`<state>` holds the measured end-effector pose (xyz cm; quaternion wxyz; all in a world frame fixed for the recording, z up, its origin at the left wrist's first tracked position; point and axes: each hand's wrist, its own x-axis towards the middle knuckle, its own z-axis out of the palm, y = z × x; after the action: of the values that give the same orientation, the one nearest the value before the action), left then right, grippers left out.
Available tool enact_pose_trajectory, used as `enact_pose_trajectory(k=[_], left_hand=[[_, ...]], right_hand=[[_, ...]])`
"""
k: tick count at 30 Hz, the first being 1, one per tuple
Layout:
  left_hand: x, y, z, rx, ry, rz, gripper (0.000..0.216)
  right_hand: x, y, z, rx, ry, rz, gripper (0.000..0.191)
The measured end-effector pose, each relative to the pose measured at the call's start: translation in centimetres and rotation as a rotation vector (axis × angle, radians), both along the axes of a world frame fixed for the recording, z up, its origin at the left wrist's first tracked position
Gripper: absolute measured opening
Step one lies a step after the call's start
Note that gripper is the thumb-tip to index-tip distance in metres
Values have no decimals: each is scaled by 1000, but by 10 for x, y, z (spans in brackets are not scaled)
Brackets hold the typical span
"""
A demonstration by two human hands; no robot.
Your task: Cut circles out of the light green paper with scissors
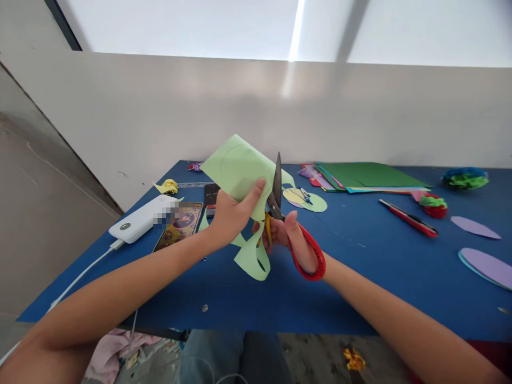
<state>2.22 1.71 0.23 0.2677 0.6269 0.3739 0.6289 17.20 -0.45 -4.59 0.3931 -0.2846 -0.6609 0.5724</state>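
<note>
Nearest, the person's right hand (300, 246) grips the scissors (275, 206), thumb through the red loop, the handles spread apart. Just left of the scissors, the left hand (236, 214) pinches the green paper (237, 162) between thumb and fingers, holding it up off the tabletop (336, 298) and against the blades. A curled strip (252, 260) hangs below and left of the scissors, so part of the cutting appears done; whether it is fully separated cannot be told. The sheet above is broad, with a faint curved line that looks uncut, so the work seems only partway along. Well right of the scissors lie purple ovals (488, 266), apparently finished. Farther off, beyond the scissors and slightly right, rest round cutouts (316, 203), also seemingly done; past those, farther right, stacked coloured sheets (372, 175) look largely whole.
</note>
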Motion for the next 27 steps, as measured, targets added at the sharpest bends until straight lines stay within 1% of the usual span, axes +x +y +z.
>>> enact_pose_trajectory(k=[4, 7, 13, 15, 17, 19, 23, 27], left_hand=[[6, -4, -5, 3, -60, 20, 20], [7, -6, -6, -8, -57, 17, 21], [6, -4, -8, -89, -48, 24, 25], [7, -2, -10, -81, -52, 30, 26], [7, -1, -13, -65, -51, 55, 28], [8, -1, -15, -84, -55, 74, 31], [10, -7, -16, -174, -67, 18, 42], [11, -11, -15, -177, -100, 11, 42]], right_hand=[[-4, -3, -1, -69, 16, -44, 85], [-7, -5, 0, -118, 69, -13, 86], [-10, -6, -2, -113, 113, 10, 84], [-12, -6, -1, -122, 119, 12, 85], [-14, -7, 0, -153, 126, 15, 88], [-17, -7, 0, -195, 139, 23, 89], [-21, -8, -4, -222, 192, 23, 84], [-23, -11, -7, -199, 210, 10, 81]])
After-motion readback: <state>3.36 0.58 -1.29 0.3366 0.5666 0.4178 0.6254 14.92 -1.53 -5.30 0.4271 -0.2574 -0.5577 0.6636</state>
